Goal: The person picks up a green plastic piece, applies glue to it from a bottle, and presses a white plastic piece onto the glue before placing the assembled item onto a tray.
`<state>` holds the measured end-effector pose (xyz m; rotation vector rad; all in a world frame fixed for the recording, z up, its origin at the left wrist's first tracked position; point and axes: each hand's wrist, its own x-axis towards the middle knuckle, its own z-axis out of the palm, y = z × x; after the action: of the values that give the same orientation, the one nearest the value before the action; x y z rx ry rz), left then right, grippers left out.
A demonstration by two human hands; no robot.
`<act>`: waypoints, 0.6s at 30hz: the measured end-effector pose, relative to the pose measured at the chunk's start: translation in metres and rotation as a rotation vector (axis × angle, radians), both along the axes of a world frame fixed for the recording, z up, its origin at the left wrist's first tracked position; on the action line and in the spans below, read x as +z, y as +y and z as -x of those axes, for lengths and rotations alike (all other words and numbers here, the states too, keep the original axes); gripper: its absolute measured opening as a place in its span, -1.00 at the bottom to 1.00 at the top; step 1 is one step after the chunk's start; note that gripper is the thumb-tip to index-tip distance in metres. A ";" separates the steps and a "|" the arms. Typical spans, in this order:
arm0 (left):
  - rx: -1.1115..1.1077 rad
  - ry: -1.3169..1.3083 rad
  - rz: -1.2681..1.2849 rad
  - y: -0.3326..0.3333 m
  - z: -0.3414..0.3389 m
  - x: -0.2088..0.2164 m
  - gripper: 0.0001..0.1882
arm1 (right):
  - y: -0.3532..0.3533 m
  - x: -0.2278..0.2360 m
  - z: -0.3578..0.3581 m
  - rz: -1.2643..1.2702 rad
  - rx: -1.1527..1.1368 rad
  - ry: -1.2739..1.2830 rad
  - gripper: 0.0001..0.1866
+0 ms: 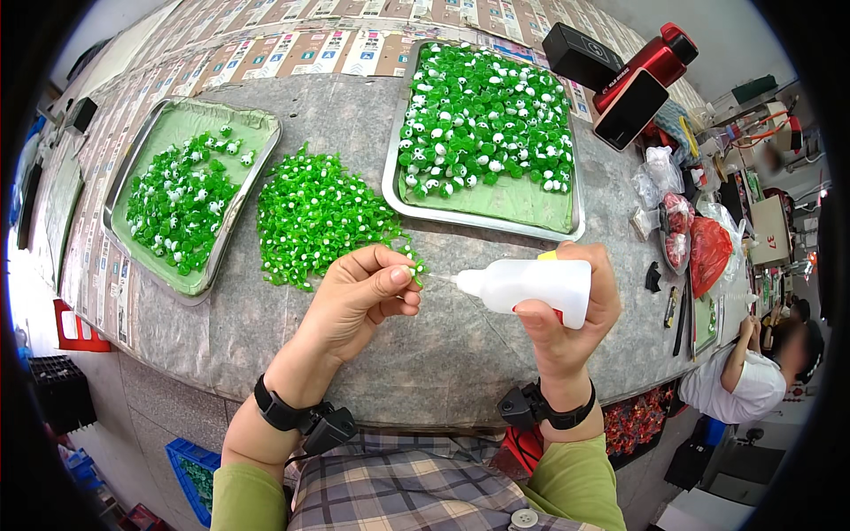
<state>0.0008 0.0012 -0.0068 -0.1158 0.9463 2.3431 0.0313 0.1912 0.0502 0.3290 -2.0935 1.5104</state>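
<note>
Between thumb and fingertips my left hand (pixel 367 292) pinches a small green plastic piece (pixel 416 268). My right hand (pixel 575 310) is wrapped round a white squeeze bottle (pixel 531 288), tilted on its side, its thin nozzle pointing left and close to the green piece. I cannot tell whether the tip touches it. Just beyond my left hand lies a loose pile of small green pieces with white spots (pixel 323 217). Farther off, a metal tray (pixel 531 212) holds many green and white pieces. Another tray (pixel 124 190) at the left holds fewer of them.
A red bottle (pixel 651 62), a black box (pixel 580 53) and a phone (pixel 630 108) stand or lie at the back right. Plastic bags (pixel 708 252) crowd the right edge. Another person (pixel 744 380) sits at far right. A blue crate (pixel 190 478) is on the floor.
</note>
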 end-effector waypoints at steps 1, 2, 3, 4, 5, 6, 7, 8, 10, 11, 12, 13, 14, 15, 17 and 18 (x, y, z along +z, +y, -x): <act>0.000 -0.001 0.003 0.000 0.000 0.000 -0.92 | 0.000 0.000 0.000 -0.005 0.002 -0.008 -0.60; 0.000 0.000 0.003 0.000 0.000 0.000 -0.92 | -0.001 0.000 0.000 -0.005 0.002 -0.007 -0.60; 0.000 0.002 0.002 0.000 0.000 -0.001 -0.92 | -0.002 -0.001 0.000 0.015 -0.002 -0.012 -0.61; -0.001 0.005 0.002 -0.001 0.000 -0.001 -0.92 | -0.003 -0.001 -0.001 0.036 -0.007 -0.018 -0.61; -0.001 0.005 0.002 -0.001 0.000 -0.001 -0.92 | -0.002 0.000 -0.001 0.036 -0.006 -0.017 -0.61; 0.000 0.005 0.006 -0.001 0.000 -0.001 -0.92 | -0.002 0.000 -0.002 0.093 -0.002 -0.031 -0.62; 0.001 0.004 0.010 -0.001 0.000 -0.001 -0.91 | -0.002 0.001 -0.002 0.151 0.002 -0.045 -0.63; -0.001 0.005 0.007 0.000 0.000 -0.001 -0.91 | -0.001 0.002 -0.002 0.149 0.000 -0.045 -0.63; 0.021 -0.017 0.043 0.002 -0.001 -0.001 -0.88 | -0.001 0.003 -0.001 0.128 -0.020 -0.015 -0.64; 0.023 -0.017 0.044 0.001 -0.001 0.000 -0.88 | 0.000 0.002 0.000 0.129 -0.019 -0.015 -0.64; 0.024 -0.016 0.046 0.001 -0.001 0.000 -0.88 | 0.001 0.001 0.000 0.102 -0.013 -0.009 -0.64; 0.026 -0.015 0.047 0.001 -0.001 0.001 -0.87 | 0.001 0.000 0.001 0.074 -0.008 -0.003 -0.64; 0.025 -0.015 0.047 0.001 -0.001 0.001 -0.87 | 0.002 -0.001 0.001 0.074 -0.009 -0.003 -0.64; 0.023 -0.016 0.050 0.002 -0.001 0.001 -0.87 | 0.003 -0.002 0.001 0.058 -0.015 -0.005 -0.64; 0.020 -0.018 0.052 0.002 -0.001 0.001 -0.87 | 0.003 -0.002 0.001 0.041 -0.021 -0.007 -0.64; 0.020 -0.017 0.055 0.002 -0.001 0.001 -0.87 | 0.002 -0.001 0.001 0.040 -0.030 -0.011 -0.64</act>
<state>0.0016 0.0031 -0.0058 -0.1680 1.0058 2.3316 0.0306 0.1935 0.0491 0.2738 -2.0651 1.5371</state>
